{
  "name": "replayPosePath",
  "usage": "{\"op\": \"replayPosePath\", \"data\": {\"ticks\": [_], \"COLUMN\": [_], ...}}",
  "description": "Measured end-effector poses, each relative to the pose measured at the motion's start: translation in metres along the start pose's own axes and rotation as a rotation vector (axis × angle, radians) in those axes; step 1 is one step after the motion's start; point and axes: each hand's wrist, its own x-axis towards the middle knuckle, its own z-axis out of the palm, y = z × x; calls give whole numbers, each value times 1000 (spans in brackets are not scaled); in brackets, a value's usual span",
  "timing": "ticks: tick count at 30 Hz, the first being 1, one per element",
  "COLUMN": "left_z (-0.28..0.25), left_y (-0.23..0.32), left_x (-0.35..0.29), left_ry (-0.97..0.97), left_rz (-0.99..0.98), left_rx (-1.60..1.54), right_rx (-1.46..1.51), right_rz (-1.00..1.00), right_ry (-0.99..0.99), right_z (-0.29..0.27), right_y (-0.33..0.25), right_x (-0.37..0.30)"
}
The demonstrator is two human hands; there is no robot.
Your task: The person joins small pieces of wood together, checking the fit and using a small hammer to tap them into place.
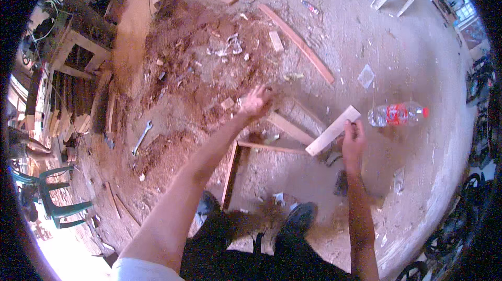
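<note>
Right fingers (359,130) grip pale slat (333,131); dusty floor (418,66), sawdust (175,40), green chair (71,209) left

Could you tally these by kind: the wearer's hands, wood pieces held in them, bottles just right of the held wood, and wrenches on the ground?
Bare left hand and bare right hand: 2
Pale flat wooden piece: 1
Clear plastic bottle with red cap: 1
Silver metal wrench: 1
Total: 5

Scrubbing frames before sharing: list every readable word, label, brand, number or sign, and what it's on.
No text legible.
Red label on clear plastic bottle: too blurred to read.
Small coloured litter item: too small to read.
Wooden slat in right hand: no lettering visible.
</note>
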Motion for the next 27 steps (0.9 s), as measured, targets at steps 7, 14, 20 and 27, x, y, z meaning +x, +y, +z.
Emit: {"op": "replayPosePath", "data": {"ticks": [7,14,20,27], "left_z": [27,18,26,21], "left_y": [24,35,27,20], "left_x": [57,70,73,68], "left_ry": [236,6,85,-15], "left_rz": [-130,-175,-126,-150], "left_rx": [-48,14,66,38], "right_rx": [143,526,733,1189], "right_rz": [-158,114,278,196], "right_ry": [59,25,-73,-229], "right_z": [41,86,175,331], "right_y": [-56,-2,34,-3], "right_x": [83,174,261,412]}}
